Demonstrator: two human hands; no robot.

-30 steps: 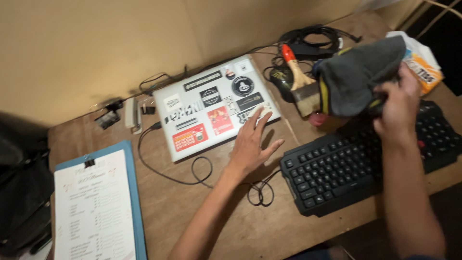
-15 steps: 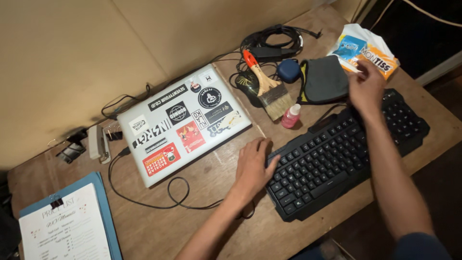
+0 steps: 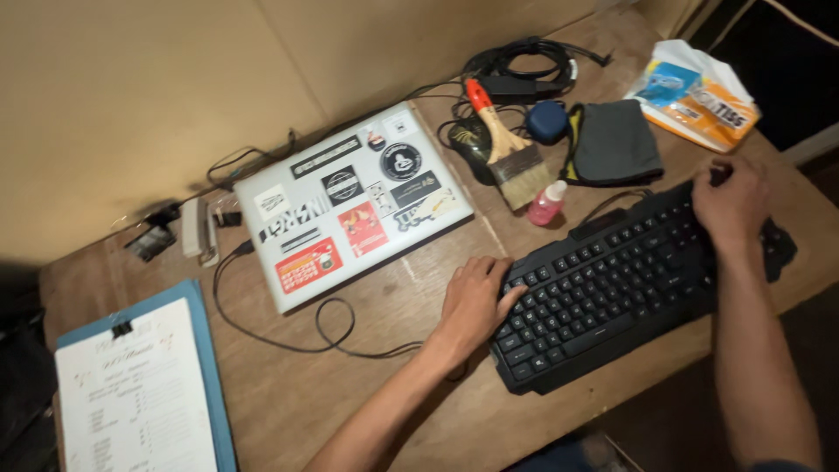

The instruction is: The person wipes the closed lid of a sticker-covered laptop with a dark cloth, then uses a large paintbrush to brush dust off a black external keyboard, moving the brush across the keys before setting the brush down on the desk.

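A black keyboard (image 3: 629, 280) lies tilted on the wooden desk (image 3: 288, 393). My left hand (image 3: 476, 301) rests on its left end, fingers curled over the edge and first keys. My right hand (image 3: 732, 205) grips the keyboard's far right end. A grey cloth (image 3: 616, 144) lies flat just behind the keyboard, with no hand on it. A closed silver laptop (image 3: 350, 205) covered in stickers sits to the left of my left hand.
A paintbrush (image 3: 507, 149), a small pink bottle (image 3: 549, 203) and a blue round object (image 3: 546, 121) lie between laptop and cloth. Black cables (image 3: 524, 65) coil at the back. A tissue packet (image 3: 695, 92) sits back right. A blue clipboard (image 3: 140, 393) with paper lies front left.
My right hand set the grey cloth down behind the keyboard and came to the keyboard's right end. My left hand moved from the desk onto the keyboard's left end.
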